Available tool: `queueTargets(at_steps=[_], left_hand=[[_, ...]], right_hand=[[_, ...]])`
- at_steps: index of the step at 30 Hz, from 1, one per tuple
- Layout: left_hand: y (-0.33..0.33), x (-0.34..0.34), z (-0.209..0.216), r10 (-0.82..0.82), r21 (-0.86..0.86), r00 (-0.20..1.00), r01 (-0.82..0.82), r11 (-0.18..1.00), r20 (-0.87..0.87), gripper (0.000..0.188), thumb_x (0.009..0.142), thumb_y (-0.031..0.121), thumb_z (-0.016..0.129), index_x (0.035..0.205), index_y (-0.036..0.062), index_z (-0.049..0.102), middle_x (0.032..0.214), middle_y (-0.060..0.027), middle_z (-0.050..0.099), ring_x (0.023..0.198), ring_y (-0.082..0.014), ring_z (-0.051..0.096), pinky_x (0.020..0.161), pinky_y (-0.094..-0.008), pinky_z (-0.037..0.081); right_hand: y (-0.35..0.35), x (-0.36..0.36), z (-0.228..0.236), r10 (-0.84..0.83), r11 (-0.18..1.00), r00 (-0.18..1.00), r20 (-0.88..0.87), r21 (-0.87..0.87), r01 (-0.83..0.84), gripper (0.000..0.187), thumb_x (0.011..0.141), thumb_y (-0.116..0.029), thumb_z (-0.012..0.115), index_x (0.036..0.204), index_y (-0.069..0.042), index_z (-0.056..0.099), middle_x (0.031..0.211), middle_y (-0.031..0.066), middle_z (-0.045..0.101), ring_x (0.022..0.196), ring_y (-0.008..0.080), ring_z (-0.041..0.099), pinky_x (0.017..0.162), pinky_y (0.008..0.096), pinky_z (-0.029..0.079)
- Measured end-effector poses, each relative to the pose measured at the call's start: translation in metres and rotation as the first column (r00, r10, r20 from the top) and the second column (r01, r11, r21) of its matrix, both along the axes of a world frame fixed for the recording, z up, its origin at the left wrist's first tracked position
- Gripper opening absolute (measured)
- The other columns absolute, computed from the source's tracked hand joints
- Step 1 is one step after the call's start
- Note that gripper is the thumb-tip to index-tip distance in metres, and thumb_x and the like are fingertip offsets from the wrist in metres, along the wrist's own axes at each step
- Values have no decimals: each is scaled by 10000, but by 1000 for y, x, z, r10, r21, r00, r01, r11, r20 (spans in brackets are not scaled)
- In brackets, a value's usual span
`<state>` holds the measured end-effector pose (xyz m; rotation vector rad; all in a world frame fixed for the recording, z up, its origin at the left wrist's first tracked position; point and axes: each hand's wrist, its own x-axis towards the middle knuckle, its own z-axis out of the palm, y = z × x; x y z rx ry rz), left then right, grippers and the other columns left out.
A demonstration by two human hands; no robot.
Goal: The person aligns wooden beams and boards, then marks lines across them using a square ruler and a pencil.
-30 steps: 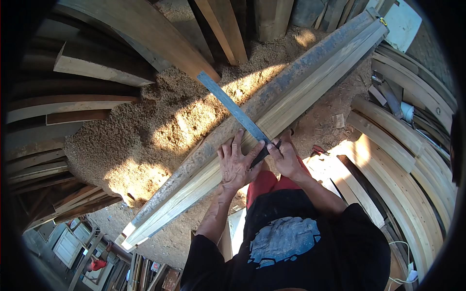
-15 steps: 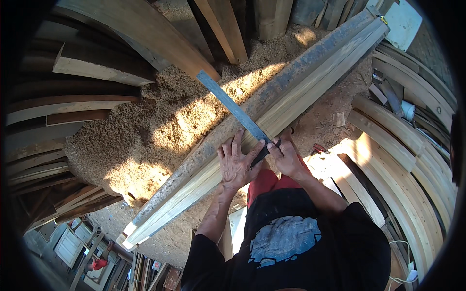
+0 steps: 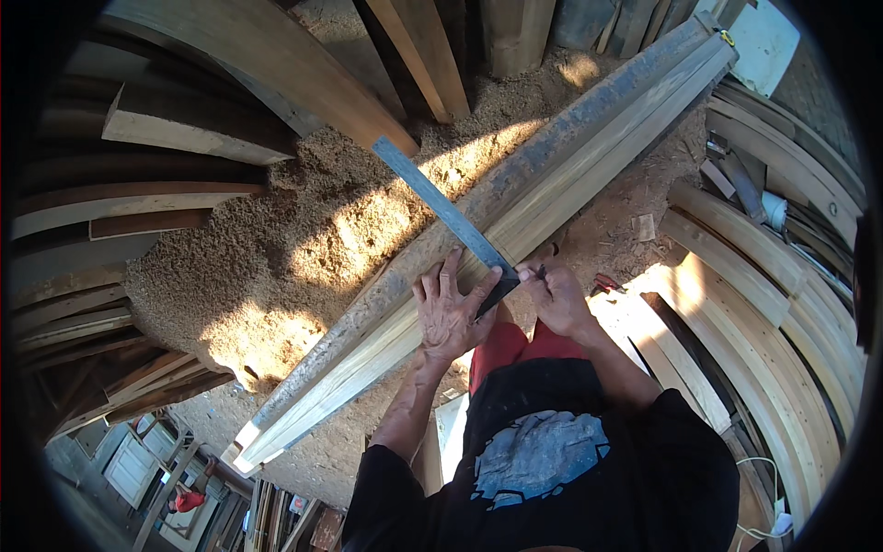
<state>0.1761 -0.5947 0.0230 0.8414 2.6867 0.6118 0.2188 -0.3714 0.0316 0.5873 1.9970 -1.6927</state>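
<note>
A try square (image 3: 440, 209) with a long steel blade and a dark stock lies across a pale timber (image 3: 589, 177), its blade reaching past the far side. My left hand (image 3: 451, 311) presses on the timber, fingers spread, its thumb holding the square near the corner. Just right of that corner is my right hand (image 3: 559, 299), its thumb and fingers pinched together. A small dark bit shows at those fingertips, too small to name. Along the timber's far side runs a rough, stained beam (image 3: 506, 179).
Sawdust (image 3: 359, 225) is heaped beyond the beam. Stacked boards (image 3: 184, 133) crowd the left, and more planks (image 3: 745, 322) lie at the right. A small red-handled tool (image 3: 604, 282) rests near my right forearm. A person in red (image 3: 189, 500) is far off at lower left.
My right hand has drawn slightly right, off the square's corner, uncovering more of the dark stock. The left hand and the blade have stayed in place.
</note>
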Motion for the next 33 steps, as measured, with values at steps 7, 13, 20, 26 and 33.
queueTargets(at_steps=[7,13,20,26,33], left_hand=[[-3,0,-1,3,12,1000,-3,1000,-3,693,732,369,869,1401,419,694,1566,-200,418,1311,-438,434,1072,-614,349],[2,-3,2,9,42,1000,-9,999,5,675,726,347,864,1380,411,710,1544,-198,433,1300,-434,445,1073,-606,346],[0,-2,-1,14,69,999,-11,998,-34,729,685,330,883,1386,411,700,1534,-172,433,1275,-408,440,1052,-571,347],[0,-2,0,20,75,999,-17,997,-30,713,685,327,890,1371,403,710,1534,-164,433,1272,-409,442,1049,-567,350],[2,-2,-1,38,98,999,-38,994,2,680,720,311,859,1375,414,709,1536,-191,443,1286,-421,463,1065,-586,348]], right_hand=[[27,-18,51,51,960,835,-549,257,110,349,1037,-285,687,1192,21,753,921,166,720,841,318,637,775,416,499],[12,-43,36,189,956,786,-588,293,-11,308,993,-145,717,1260,7,730,985,179,738,850,327,652,796,434,512],[15,-43,36,370,905,724,-582,403,-139,258,963,-109,704,1200,-13,739,1004,183,743,849,362,663,807,464,529],[9,-48,46,292,927,743,-602,368,-67,219,969,-96,689,1166,-13,737,997,179,742,874,361,679,805,473,546],[14,-51,41,360,908,735,-574,396,-135,216,948,-90,692,1147,-14,728,978,167,738,848,355,672,766,468,545]])
